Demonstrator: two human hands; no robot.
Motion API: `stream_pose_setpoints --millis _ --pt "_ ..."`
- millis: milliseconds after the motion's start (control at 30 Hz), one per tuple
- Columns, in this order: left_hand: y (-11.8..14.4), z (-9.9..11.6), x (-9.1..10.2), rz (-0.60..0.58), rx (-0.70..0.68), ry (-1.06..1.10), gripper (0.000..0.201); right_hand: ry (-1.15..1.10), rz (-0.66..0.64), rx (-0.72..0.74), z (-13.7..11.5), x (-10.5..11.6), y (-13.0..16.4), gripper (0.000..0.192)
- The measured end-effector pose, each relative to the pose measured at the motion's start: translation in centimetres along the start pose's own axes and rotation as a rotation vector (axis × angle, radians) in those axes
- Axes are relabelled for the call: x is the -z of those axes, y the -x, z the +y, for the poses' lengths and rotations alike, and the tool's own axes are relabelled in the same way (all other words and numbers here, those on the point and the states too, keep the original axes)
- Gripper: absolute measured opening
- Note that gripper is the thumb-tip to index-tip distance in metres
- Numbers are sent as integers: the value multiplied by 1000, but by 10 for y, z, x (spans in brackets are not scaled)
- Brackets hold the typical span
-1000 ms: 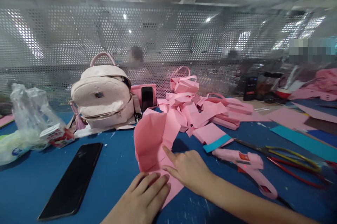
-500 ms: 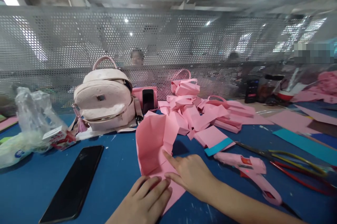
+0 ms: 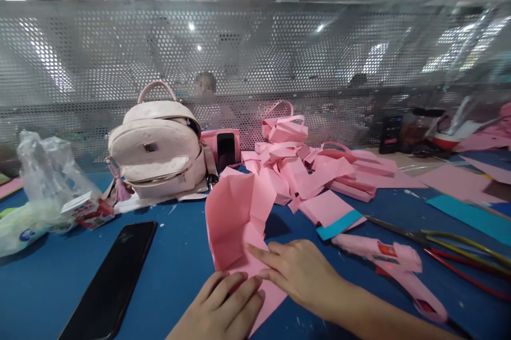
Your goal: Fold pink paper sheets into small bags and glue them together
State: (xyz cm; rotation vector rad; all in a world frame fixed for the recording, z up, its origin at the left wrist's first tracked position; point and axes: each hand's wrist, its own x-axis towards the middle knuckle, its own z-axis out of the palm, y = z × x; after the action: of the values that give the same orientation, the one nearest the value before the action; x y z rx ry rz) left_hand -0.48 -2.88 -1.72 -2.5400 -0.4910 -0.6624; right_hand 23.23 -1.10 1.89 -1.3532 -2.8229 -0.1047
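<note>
A pink paper sheet (image 3: 235, 217), creased and partly folded, lies on the blue table (image 3: 175, 255) with its far part standing up. My left hand (image 3: 223, 308) lies flat on the near end of the sheet, fingers together. My right hand (image 3: 299, 271) presses on the sheet beside it, forefinger stretched out along a fold near the middle. Neither hand grips anything.
A black phone (image 3: 112, 281) lies to the left. A pink backpack (image 3: 159, 148) and a plastic bag (image 3: 40, 191) stand behind. Folded pink paper pieces (image 3: 303, 170) pile at centre back. A pink glue gun (image 3: 395, 265) and cutters (image 3: 447, 244) lie right. A perforated metal screen (image 3: 255, 63) closes the back.
My right forefinger has slid back down the fold toward me and lies flatter on the sheet. My left hand stays pressed on the sheet's near end.
</note>
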Motion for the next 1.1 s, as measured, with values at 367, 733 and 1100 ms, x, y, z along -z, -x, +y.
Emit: stream_pose_setpoints --millis 367,733,1100 --pt "2 0 -2 9 9 3 40 -13 -42 -96 -8 -1 0 57" --pt "-6 -5 21 -111 -10 189 45 70 76 -38 -8 -1 7 53" --pt "-7 5 41 43 -15 170 40 88 -13 36 -25 31 58 19"
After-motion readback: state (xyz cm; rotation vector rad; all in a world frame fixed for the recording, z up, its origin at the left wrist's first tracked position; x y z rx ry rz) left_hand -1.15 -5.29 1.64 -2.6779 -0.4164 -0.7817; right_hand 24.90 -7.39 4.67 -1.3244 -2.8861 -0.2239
